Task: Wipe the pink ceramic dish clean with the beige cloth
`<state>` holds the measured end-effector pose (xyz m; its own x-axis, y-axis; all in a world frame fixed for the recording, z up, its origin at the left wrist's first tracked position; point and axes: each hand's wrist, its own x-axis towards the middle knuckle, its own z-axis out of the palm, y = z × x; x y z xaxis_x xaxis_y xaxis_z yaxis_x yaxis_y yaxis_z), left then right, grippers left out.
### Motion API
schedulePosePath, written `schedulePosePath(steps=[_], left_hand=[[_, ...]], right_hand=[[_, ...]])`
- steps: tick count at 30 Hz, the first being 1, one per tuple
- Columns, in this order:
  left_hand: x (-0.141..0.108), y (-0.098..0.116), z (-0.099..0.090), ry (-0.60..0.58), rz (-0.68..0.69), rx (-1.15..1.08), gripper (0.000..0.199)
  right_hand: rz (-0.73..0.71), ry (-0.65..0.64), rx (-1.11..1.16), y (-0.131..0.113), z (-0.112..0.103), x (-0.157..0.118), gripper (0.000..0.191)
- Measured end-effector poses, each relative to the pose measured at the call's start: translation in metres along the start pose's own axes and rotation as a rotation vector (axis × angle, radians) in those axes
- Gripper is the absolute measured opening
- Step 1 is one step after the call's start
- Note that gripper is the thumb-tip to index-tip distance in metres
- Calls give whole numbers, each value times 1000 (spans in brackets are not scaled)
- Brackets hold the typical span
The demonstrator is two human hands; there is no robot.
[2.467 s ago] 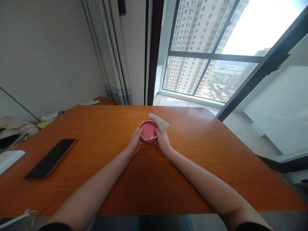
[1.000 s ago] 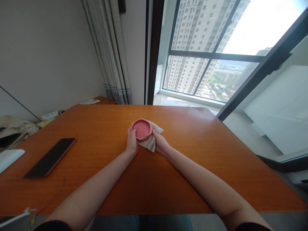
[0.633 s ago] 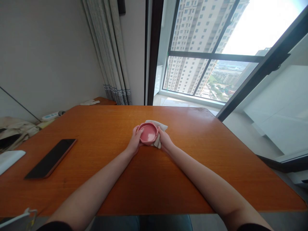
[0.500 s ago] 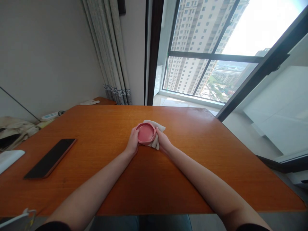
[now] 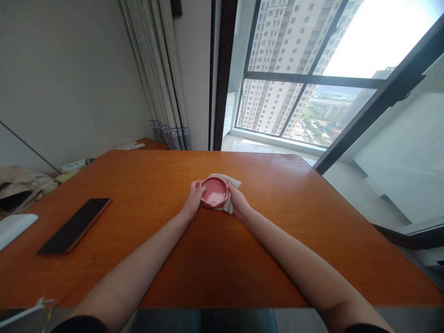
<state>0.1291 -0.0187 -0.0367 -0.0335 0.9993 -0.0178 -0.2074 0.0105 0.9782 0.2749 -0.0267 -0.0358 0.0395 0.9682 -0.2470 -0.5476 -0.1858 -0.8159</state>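
A round pink dish (image 5: pixel 214 192) is held between my two hands above the middle of the wooden table (image 5: pixel 156 185). My left hand (image 5: pixel 193 200) grips its left rim, with the thumb over the edge. On the right side, my right hand (image 5: pixel 238 199) holds the rim together with a pale cloth (image 5: pixel 227 180). The cloth lies behind and under the dish and hangs out at its lower right. The fingers beneath the dish are hidden.
A dark phone-like slab (image 5: pixel 74 226) lies on the table at the left, beside a white object (image 5: pixel 15 227) at the edge. A power strip (image 5: pixel 74 165) and crumpled fabric (image 5: pixel 24 187) are past the left edge. A white wire-like item (image 5: pixel 31 312) shows at the lower left.
The dish has shifted slightly right in view and is tilted a little differently, with a bright reflection now inside it. Both hands keep their hold.
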Motion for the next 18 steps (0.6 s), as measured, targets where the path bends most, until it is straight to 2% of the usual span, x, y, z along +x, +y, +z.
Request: schedulePosePath(steps=[4, 8, 13, 16, 18], left_hand=[[-1, 1, 4, 120, 100, -153, 23], [-4, 2, 5, 192, 62, -278, 26], [-11, 9, 6, 108, -85, -161, 40], [-13, 10, 8, 23, -128, -157, 44], [-12, 7, 9, 7, -78, -158, 38]], right_hand=[[28, -27, 84, 14, 6, -3, 31], [35, -89, 179, 23, 14, -6, 28], [-29, 46, 79, 3, 7, 2, 24], [-60, 2, -28, -4, -1, 5, 28], [-36, -39, -53, -1, -1, 3, 32]])
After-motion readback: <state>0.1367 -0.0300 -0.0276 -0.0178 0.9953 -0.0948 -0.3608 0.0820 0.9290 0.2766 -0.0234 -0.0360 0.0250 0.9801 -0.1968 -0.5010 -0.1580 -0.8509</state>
